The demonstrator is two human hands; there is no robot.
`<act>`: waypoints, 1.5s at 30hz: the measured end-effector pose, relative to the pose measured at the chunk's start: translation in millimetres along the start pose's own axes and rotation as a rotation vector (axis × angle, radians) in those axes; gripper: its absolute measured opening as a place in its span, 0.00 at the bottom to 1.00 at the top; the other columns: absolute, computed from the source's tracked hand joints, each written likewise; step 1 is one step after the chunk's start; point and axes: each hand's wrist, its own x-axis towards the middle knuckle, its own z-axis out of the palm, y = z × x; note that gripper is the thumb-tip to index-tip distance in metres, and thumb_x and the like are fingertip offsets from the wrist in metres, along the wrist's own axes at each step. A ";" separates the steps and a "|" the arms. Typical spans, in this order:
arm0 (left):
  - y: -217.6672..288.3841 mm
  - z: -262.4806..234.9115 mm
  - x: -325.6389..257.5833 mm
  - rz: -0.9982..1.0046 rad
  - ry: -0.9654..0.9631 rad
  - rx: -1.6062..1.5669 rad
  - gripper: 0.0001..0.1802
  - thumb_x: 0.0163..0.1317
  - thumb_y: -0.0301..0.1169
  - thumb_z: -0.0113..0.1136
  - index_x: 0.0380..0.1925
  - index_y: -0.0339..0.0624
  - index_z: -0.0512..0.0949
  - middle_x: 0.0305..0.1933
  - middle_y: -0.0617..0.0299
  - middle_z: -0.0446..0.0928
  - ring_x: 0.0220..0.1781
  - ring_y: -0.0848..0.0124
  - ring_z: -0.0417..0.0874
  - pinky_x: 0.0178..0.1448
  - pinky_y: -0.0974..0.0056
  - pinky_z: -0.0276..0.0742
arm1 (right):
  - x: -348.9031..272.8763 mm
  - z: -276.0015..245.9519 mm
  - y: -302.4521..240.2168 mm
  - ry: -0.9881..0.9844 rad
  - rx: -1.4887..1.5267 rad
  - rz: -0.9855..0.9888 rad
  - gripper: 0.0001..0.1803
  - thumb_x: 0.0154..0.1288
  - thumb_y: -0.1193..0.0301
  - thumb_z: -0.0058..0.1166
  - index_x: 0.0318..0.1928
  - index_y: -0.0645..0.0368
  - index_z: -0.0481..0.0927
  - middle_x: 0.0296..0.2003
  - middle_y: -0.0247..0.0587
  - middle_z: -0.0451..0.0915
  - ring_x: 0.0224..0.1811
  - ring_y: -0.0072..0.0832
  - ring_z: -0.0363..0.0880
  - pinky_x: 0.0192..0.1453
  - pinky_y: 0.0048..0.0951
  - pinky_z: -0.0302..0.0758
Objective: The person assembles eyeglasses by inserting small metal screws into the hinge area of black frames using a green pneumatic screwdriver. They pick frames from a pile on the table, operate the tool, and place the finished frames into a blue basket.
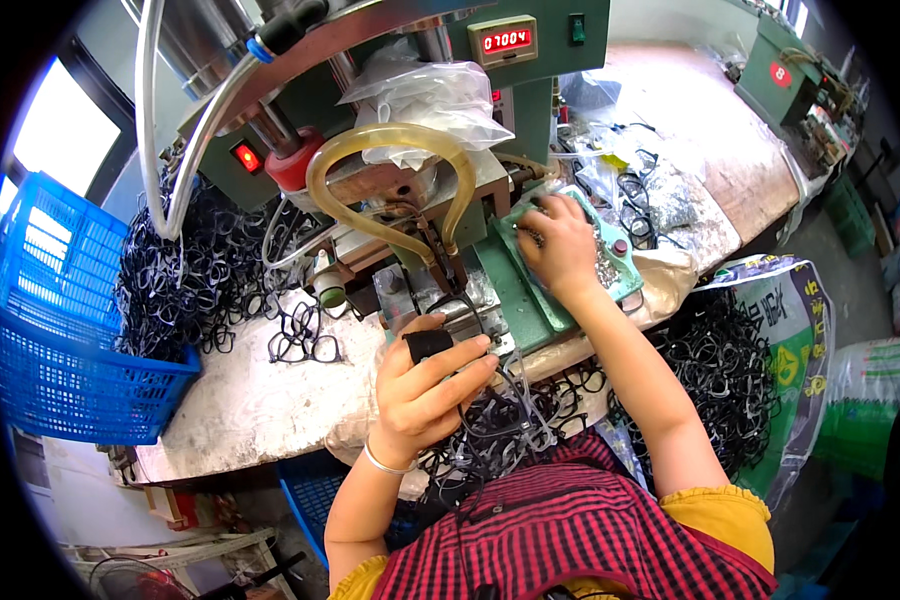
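Observation:
My left hand (425, 395), with a black band on one finger, is closed round a black eyeglass frame (472, 312) at the metal jig (485, 285) of a green press. Its thumb and fingers partly cover the frame. My right hand (558, 245) reaches into a light green tray (625, 268) to the right of the jig. Its fingers are bent down and drawn together among small metal parts (607, 268); whatever they pinch is hidden. Over the jig hangs the press head with a yellowish hose (395, 137). More black frames (490, 425) lie below my left hand, near my lap.
A blue basket (90, 385) and a large heap of black frames (185, 285) stand at the left. Several frames (305, 335) lie loose on the worktable (240, 400). At the right, a sack (805, 330) holds more frames. Plastic bags (425, 95) hang on the press.

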 end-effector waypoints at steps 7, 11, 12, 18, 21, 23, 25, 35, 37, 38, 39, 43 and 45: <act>18.2 -43.8 -75.5 -0.169 0.126 0.418 0.11 0.58 0.23 0.67 0.42 0.41 0.84 0.50 0.52 0.85 0.53 0.57 0.85 0.63 0.51 0.77 | -28.4 -26.5 7.7 0.026 0.079 0.011 0.07 0.57 0.78 0.60 0.37 0.60 0.83 0.46 0.49 0.84 0.55 0.47 0.81 0.56 0.42 0.78; -12.8 -97.9 -105.9 -0.609 0.481 0.707 0.06 0.63 0.20 0.63 0.39 0.38 0.84 0.45 0.53 0.84 0.50 0.57 0.83 0.59 0.56 0.76 | -57.9 -59.3 26.3 0.225 0.827 0.699 0.06 0.73 0.74 0.56 0.44 0.62 0.84 0.38 0.28 0.82 0.38 0.16 0.77 0.46 0.19 0.74; -25.4 -111.9 -97.9 -0.678 0.499 0.749 0.05 0.65 0.19 0.62 0.38 0.36 0.84 0.44 0.54 0.84 0.49 0.58 0.82 0.57 0.57 0.75 | -60.6 -55.2 30.7 0.263 0.896 0.745 0.07 0.72 0.74 0.57 0.45 0.64 0.83 0.37 0.31 0.83 0.37 0.17 0.77 0.44 0.19 0.73; -130.7 -116.9 -123.8 -0.806 0.368 0.816 0.06 0.57 0.30 0.70 0.35 0.45 0.85 0.38 0.57 0.81 0.43 0.57 0.79 0.47 0.54 0.73 | -25.0 -16.0 7.3 0.152 1.067 0.676 0.08 0.69 0.77 0.58 0.46 0.64 0.84 0.37 0.32 0.84 0.37 0.17 0.78 0.46 0.19 0.74; -166.8 -87.9 -156.7 -1.148 0.019 1.092 0.08 0.53 0.35 0.71 0.30 0.45 0.86 0.35 0.57 0.81 0.42 0.55 0.81 0.46 0.53 0.77 | -9.5 -29.5 -14.2 0.095 1.140 0.612 0.08 0.67 0.79 0.59 0.45 0.64 0.84 0.37 0.30 0.83 0.40 0.15 0.78 0.46 0.18 0.73; -194.9 -73.6 -207.4 -1.343 0.081 0.813 0.10 0.53 0.36 0.71 0.28 0.39 0.86 0.26 0.55 0.81 0.33 0.54 0.83 0.40 0.54 0.79 | -11.7 -34.6 -11.6 0.039 1.077 0.598 0.07 0.65 0.80 0.61 0.44 0.64 0.84 0.37 0.29 0.83 0.39 0.15 0.78 0.45 0.17 0.72; -175.8 -68.4 -195.9 -1.297 0.149 0.684 0.11 0.54 0.35 0.71 0.28 0.38 0.85 0.22 0.56 0.79 0.27 0.58 0.81 0.37 0.56 0.77 | -27.0 -42.7 2.8 -0.056 0.955 0.666 0.07 0.63 0.80 0.63 0.42 0.64 0.84 0.36 0.29 0.83 0.38 0.15 0.78 0.44 0.18 0.73; -86.9 -81.7 -118.2 -0.973 0.703 -0.336 0.01 0.71 0.23 0.57 0.39 0.37 0.75 0.33 0.63 0.78 0.28 0.76 0.79 0.33 0.72 0.75 | -40.2 -94.4 -45.3 -0.174 0.736 0.317 0.08 0.58 0.80 0.62 0.40 0.64 0.86 0.38 0.42 0.86 0.42 0.31 0.83 0.51 0.29 0.77; -90.9 -70.7 -104.4 -0.918 0.655 -0.362 0.04 0.72 0.22 0.55 0.44 0.36 0.76 0.37 0.64 0.79 0.34 0.77 0.80 0.39 0.71 0.78 | -11.8 -87.1 -72.2 -0.160 0.749 0.147 0.09 0.56 0.79 0.63 0.40 0.63 0.86 0.38 0.44 0.86 0.41 0.32 0.84 0.50 0.31 0.77; -92.1 -59.4 -102.1 -0.898 0.675 -0.381 0.08 0.72 0.23 0.55 0.48 0.35 0.79 0.40 0.63 0.80 0.38 0.77 0.80 0.44 0.70 0.79 | -4.9 -77.3 -81.9 -0.131 0.783 0.143 0.13 0.56 0.79 0.64 0.44 0.64 0.84 0.38 0.44 0.85 0.42 0.31 0.84 0.50 0.30 0.77; -93.9 -50.3 -102.4 -0.929 0.620 -0.361 0.09 0.72 0.24 0.55 0.49 0.33 0.80 0.41 0.62 0.81 0.39 0.76 0.80 0.46 0.69 0.79 | -2.3 -64.7 -89.3 -0.083 0.888 0.222 0.18 0.56 0.79 0.63 0.50 0.66 0.80 0.38 0.44 0.84 0.42 0.29 0.84 0.50 0.29 0.77; -70.4 -24.7 -102.3 -1.001 0.672 -0.385 0.11 0.73 0.26 0.57 0.49 0.30 0.82 0.43 0.59 0.84 0.41 0.73 0.83 0.49 0.68 0.80 | -3.2 -64.0 -104.6 -0.084 0.947 0.287 0.28 0.57 0.80 0.62 0.59 0.67 0.71 0.34 0.38 0.83 0.41 0.24 0.82 0.52 0.25 0.75; -58.4 -23.9 -96.2 -0.961 0.704 -0.344 0.10 0.72 0.24 0.57 0.48 0.30 0.82 0.42 0.59 0.84 0.41 0.73 0.84 0.50 0.67 0.81 | -6.0 -63.3 -104.2 -0.095 1.003 0.336 0.30 0.57 0.80 0.62 0.61 0.67 0.69 0.33 0.37 0.83 0.41 0.23 0.81 0.54 0.24 0.73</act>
